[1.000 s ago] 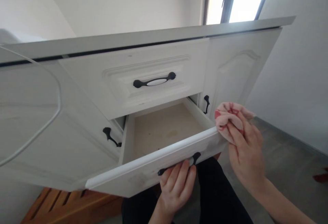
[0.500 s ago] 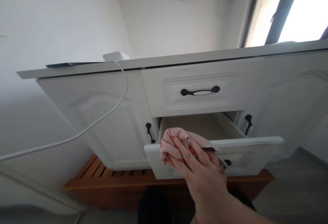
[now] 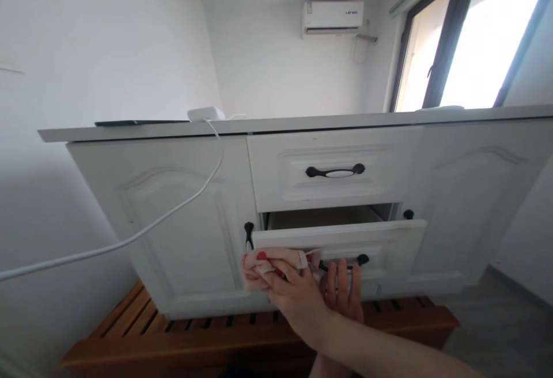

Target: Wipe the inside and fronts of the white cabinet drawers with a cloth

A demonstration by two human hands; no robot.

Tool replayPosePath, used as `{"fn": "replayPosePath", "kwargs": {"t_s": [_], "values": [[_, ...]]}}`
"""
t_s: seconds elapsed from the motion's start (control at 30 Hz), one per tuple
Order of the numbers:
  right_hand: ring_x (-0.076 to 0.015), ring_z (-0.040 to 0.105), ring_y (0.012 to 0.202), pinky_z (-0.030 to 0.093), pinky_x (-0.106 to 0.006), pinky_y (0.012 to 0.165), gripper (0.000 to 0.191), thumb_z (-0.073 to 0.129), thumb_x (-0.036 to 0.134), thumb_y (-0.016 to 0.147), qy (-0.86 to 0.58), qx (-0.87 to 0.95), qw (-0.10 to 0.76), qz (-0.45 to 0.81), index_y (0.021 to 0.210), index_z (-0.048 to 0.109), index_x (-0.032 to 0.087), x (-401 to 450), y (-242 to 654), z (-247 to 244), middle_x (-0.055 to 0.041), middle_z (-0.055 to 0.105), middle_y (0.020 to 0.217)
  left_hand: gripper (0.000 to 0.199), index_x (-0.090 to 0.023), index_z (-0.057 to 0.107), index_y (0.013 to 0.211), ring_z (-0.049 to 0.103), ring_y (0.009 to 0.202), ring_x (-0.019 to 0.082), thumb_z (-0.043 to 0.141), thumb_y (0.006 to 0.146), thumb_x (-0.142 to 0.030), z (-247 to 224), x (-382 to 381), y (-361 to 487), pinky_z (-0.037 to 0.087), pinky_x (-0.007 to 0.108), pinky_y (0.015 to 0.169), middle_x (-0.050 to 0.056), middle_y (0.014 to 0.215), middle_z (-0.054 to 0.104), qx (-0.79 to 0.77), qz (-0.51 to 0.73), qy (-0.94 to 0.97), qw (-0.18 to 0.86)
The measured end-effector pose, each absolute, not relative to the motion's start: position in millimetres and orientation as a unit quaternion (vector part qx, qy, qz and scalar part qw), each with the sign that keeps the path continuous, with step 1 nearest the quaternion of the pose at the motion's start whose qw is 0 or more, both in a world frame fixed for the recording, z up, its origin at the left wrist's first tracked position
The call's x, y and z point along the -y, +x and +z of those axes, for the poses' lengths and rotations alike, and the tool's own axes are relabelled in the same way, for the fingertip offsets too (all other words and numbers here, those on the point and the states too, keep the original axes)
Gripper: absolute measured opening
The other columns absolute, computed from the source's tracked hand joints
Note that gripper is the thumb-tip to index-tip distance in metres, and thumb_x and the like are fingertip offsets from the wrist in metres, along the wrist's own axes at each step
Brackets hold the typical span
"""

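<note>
A pink cloth with red markings (image 3: 254, 268) is bunched under my right hand (image 3: 298, 303), whose fingers are closed on it. Cloth and hand lie against the left part of the lower drawer's white front (image 3: 397, 242). Crossing beneath my right forearm, my left hand (image 3: 343, 294) points its fingers upward at the drawer front, just under the dark drawer handle (image 3: 363, 260). Those fingers look stretched out, with nothing seen in them; the palm is partly hidden. The lower drawer stands partly pulled out, and a narrow strip of its inside shows.
Above is a closed upper drawer (image 3: 337, 153), flanked by cabinet doors. A white cable (image 3: 173, 208) hangs from a white power block (image 3: 206, 114) on the countertop, near a flat dark object (image 3: 129, 123). A slatted wooden base (image 3: 142, 323) runs below.
The lower drawer has slid inward. My right hand and the cloth moved left and down from its top edge to its front. My left hand now shows. The view tilted up.
</note>
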State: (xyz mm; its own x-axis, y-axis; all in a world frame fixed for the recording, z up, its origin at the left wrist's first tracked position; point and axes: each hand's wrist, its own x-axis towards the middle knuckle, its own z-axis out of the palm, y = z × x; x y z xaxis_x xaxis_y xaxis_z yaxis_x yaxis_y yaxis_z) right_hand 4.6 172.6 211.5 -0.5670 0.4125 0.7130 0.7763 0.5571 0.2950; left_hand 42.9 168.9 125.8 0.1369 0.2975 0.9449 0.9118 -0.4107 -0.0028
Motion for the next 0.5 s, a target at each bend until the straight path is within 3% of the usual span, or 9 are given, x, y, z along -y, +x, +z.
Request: {"fn": "replayPosePath", "kwargs": {"t_s": [0.13,0.23,0.3,0.4,0.5], "values": [[-0.0212,0.058,0.111,0.048,-0.039,0.067,0.015,0.062,0.042,0.095,-0.380,0.789,0.344,-0.338,0.106,0.072,0.044,-196.4,3.4,206.1,0.0169,0.063,0.135,0.065,-0.030,0.050,0.147,0.008,0.158,0.029,0.061,0.083,-0.025,134.4,-194.5,43.6,-0.002,0.056,0.128,0.001,0.168,0.027,0.469,-0.427,-0.695,0.339],[-0.0221,0.059,0.103,0.049,-0.039,0.069,0.012,0.064,0.045,0.094,-0.375,0.762,0.375,-0.371,0.101,0.074,0.042,-201.0,7.9,217.0,0.0089,0.068,0.126,0.074,-0.031,0.047,0.148,0.004,0.158,0.032,0.066,0.077,-0.022,131.4,-217.2,46.9,-0.003,0.058,0.128,0.001,0.170,0.019,0.483,-0.405,-0.693,0.348],[-0.0260,0.057,0.106,0.050,-0.046,0.083,0.022,0.062,0.050,0.094,-0.400,0.726,0.398,-0.393,0.113,0.072,0.045,-198.4,14.6,222.8,0.0023,0.069,0.121,0.080,-0.031,0.044,0.150,0.005,0.158,0.032,0.068,0.075,-0.019,125.6,-232.4,49.6,0.000,0.057,0.128,0.001,0.171,0.017,0.492,-0.403,-0.688,0.349],[-0.0350,0.049,0.122,0.039,-0.063,0.102,0.042,0.057,0.056,0.095,-0.478,0.652,0.431,-0.401,0.136,0.059,0.048,-200.9,24.9,227.2,-0.0017,0.067,0.127,0.080,-0.034,0.039,0.153,0.007,0.158,0.032,0.068,0.079,-0.023,118.0,-248.1,50.5,0.004,0.057,0.128,0.000,0.171,0.016,0.474,-0.427,-0.680,0.361],[-0.0319,0.047,0.129,0.043,-0.055,0.098,0.043,0.056,0.038,0.098,-0.431,0.716,0.389,-0.386,0.140,0.056,0.046,-223.6,27.8,235.7,0.0039,0.055,0.148,0.073,-0.035,0.036,0.154,0.010,0.157,0.034,0.065,0.087,-0.040,120.3,-249.3,46.2,0.004,0.056,0.129,0.000,0.171,0.016,0.454,-0.436,-0.687,0.364]]}}
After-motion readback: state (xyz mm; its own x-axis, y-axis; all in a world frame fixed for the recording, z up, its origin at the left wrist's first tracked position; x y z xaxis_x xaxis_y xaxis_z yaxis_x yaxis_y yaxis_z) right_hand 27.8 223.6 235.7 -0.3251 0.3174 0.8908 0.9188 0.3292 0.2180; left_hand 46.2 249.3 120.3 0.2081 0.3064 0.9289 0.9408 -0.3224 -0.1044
